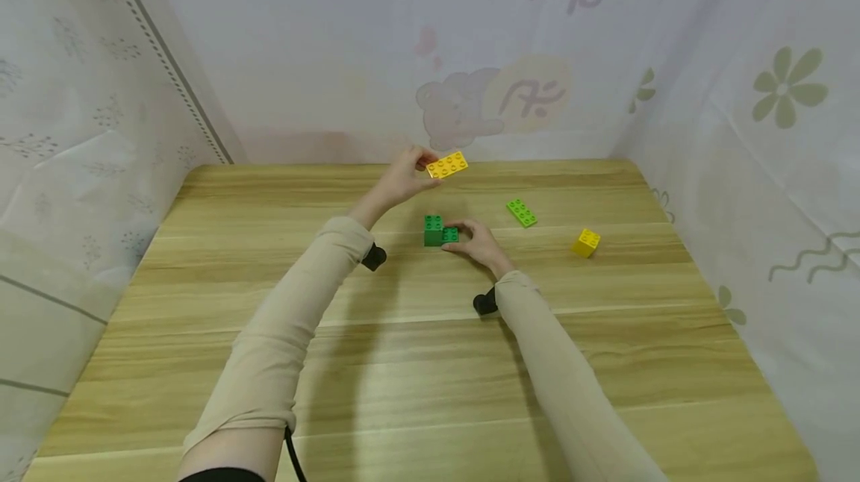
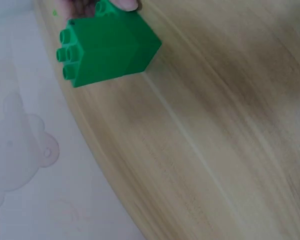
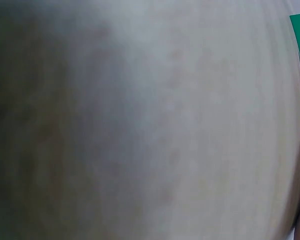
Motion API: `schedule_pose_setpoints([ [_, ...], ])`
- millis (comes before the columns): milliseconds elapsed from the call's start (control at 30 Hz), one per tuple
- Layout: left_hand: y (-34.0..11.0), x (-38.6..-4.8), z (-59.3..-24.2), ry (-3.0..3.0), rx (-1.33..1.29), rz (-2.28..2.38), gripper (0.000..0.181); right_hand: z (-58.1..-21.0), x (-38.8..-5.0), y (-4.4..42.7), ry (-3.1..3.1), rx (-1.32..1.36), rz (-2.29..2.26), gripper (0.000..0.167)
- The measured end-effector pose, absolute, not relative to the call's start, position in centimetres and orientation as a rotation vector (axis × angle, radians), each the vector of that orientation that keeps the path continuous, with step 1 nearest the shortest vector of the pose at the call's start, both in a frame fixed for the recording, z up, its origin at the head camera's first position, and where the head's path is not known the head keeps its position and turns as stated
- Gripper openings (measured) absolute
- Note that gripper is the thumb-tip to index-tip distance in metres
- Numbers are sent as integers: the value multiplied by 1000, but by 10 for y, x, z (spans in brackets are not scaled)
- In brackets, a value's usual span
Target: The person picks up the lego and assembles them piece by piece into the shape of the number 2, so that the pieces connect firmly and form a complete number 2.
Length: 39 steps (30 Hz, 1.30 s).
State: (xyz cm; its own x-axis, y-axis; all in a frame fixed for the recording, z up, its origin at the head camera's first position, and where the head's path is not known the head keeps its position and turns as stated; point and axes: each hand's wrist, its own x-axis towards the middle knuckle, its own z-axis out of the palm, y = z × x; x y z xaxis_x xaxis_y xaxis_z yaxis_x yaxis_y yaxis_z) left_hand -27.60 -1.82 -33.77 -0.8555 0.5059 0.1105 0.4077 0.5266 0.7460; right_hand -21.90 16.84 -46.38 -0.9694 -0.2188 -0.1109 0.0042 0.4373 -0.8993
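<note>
The relation that matters is between the yellow brick [image 1: 447, 165] and the green stack [image 1: 433, 231]: the brick is held up on the far side, the stack stands on the counter [image 1: 416, 407] nearer the person, and side to side the two roughly line up. The left hand [image 1: 406, 177] pinches the brick by its left end, thumb on the near side, so the brick lies to the right of that hand. Its long axis runs mostly left to right, the free end pointing right and slightly far or upward (the head view alone does not settle which), and its studs face the camera.

The right hand [image 1: 481, 245] is the nearer one to the stack and grips its right part, thumb near and fingers far. The stack is stepped, tall on the left and lower on the right, with its length also left to right; the brick therefore sits slightly askew to it.

To the right and far of the right hand, a light green brick [image 1: 522, 213] lies studs up, its long axis slanting from far left to near right. Farther right is a small yellow block [image 1: 586, 242], well apart from both hands.
</note>
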Motion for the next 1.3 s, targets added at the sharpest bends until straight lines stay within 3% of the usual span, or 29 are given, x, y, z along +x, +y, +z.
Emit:
schedule_pose_setpoints([
  [533, -13, -253, -361, 2579, 934, 1170, 43, -467, -219, 170, 2501, -215, -1519, 48],
  [1300, -27, -243, -382, 2529, 927, 1146, 42, -465, -221, 169, 2498, -161, -1502, 48],
])
